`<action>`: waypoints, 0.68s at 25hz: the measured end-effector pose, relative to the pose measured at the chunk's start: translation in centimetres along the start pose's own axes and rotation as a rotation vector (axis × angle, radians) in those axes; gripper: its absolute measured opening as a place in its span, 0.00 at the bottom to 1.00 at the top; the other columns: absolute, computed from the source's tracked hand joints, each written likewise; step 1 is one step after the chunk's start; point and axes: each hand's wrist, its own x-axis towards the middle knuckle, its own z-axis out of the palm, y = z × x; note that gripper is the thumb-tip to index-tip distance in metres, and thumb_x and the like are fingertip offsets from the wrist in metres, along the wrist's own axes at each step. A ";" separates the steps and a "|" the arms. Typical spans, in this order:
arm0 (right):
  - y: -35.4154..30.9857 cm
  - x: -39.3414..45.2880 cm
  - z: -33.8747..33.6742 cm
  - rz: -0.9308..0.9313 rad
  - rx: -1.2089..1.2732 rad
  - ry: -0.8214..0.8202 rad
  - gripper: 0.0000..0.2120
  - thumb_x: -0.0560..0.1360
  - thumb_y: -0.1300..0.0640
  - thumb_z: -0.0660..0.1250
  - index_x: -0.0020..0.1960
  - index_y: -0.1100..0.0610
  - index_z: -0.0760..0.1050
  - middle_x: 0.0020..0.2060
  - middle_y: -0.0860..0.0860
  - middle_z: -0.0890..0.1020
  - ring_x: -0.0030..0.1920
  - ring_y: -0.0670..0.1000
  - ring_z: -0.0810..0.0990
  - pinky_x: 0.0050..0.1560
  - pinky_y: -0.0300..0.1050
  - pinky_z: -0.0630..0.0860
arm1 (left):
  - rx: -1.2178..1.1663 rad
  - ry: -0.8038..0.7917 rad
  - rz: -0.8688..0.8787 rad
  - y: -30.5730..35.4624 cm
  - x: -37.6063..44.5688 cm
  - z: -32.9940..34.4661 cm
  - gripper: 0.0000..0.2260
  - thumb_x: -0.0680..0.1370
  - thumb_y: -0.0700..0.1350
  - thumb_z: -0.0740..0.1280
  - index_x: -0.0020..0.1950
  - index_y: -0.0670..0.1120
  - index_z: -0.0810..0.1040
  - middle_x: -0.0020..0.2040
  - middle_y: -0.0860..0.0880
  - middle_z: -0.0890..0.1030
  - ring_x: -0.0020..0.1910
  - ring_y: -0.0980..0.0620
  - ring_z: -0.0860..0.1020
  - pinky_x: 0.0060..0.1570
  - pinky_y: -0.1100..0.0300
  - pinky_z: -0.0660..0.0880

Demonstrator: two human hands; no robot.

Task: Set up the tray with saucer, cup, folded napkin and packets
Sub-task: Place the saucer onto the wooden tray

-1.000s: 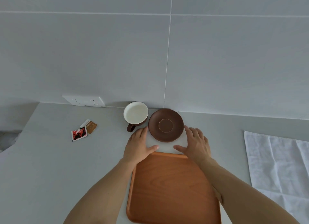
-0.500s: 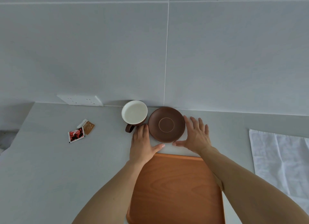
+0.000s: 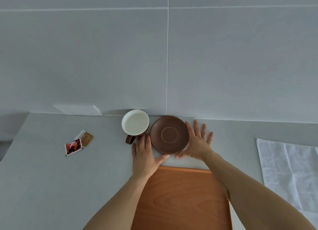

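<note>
the brown saucer (image 3: 169, 134) is flanked on the grey counter (image 3: 43, 178), just beyond the wooden tray (image 3: 182, 200) and beside the cup (image 3: 135, 125). the left hand (image 3: 144, 156) and right hand (image 3: 197, 143) are spread flat at its rim, nothing yet gripped. it is judged stiff, glazed, slippery and breakable, best taken at 2 opposite rim edges.
</note>
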 end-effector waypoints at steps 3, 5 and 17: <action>0.1 -0.1 0.2 -0.020 0.005 0.024 0.70 0.49 0.28 0.75 0.75 0.39 0.32 0.76 0.48 0.30 0.72 0.60 0.23 0.68 0.69 0.29 | -0.027 -0.001 -0.014 0.0 0.1 0.2 0.51 0.64 0.75 0.60 0.77 0.44 0.56 0.78 0.48 0.59 0.78 0.49 0.53 0.75 0.44 0.49; 0.2 -0.1 0.3 -0.026 0.011 0.033 0.69 0.48 0.29 0.75 0.75 0.40 0.34 0.77 0.48 0.32 0.73 0.60 0.24 0.68 0.69 0.29 | -0.042 -0.009 -0.015 0.0 0.1 0.2 0.51 0.63 0.74 0.61 0.77 0.45 0.55 0.78 0.49 0.59 0.78 0.51 0.52 0.75 0.44 0.47; 0.4 -2.4 1.1 0.003 0.064 0.075 0.70 0.48 0.27 0.75 0.76 0.44 0.37 0.78 0.47 0.35 0.74 0.61 0.27 0.70 0.70 0.32 | -0.094 -0.014 0.008 0.5 -0.6 -0.7 0.52 0.62 0.71 0.68 0.77 0.46 0.55 0.78 0.50 0.58 0.78 0.53 0.51 0.76 0.45 0.48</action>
